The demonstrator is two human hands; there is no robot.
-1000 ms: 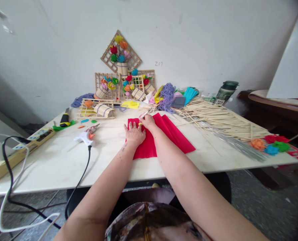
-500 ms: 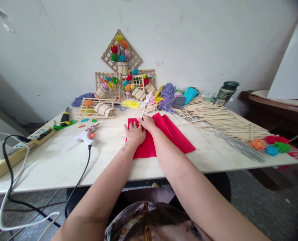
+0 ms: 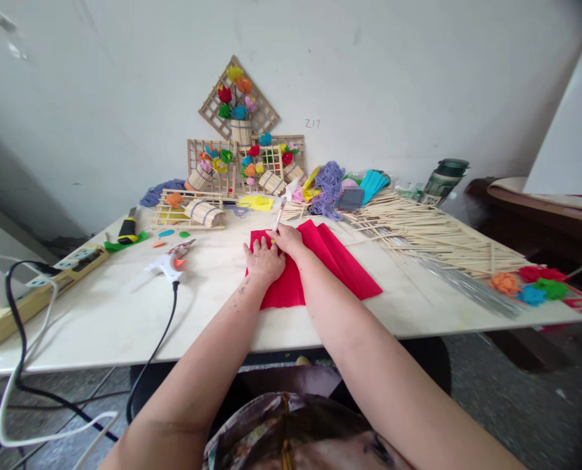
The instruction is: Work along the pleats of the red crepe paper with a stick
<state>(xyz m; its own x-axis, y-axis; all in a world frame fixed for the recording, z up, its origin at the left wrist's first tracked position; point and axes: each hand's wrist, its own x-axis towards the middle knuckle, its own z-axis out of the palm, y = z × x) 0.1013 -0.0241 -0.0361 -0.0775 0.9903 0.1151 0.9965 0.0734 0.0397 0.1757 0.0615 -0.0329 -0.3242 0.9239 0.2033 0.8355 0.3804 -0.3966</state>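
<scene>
A sheet of red crepe paper (image 3: 340, 274) lies creased on the table in front of me. My left hand (image 3: 265, 262) rests flat on its left part with the fingers spread, pressing it down. Just to the right, my right hand (image 3: 287, 239) is closed around a white pen (image 3: 279, 214), whose upper end points up and away from me. The pen's tip is hidden by my fingers. Between the two hands shows a small yellow-green spot that I cannot make out.
A glue gun (image 3: 169, 264) with a black cord and a utility knife (image 3: 128, 228) lie left, near a power strip (image 3: 51, 287). Behind stand lattice frames with paper flowers (image 3: 239, 112). Purple yarn (image 3: 327, 186), wooden sticks (image 3: 432, 228) and a bottle (image 3: 445, 179) are at right.
The pen in my right hand has tipped slightly to the left and stands more upright. My left hand and the red paper have stayed in place.
</scene>
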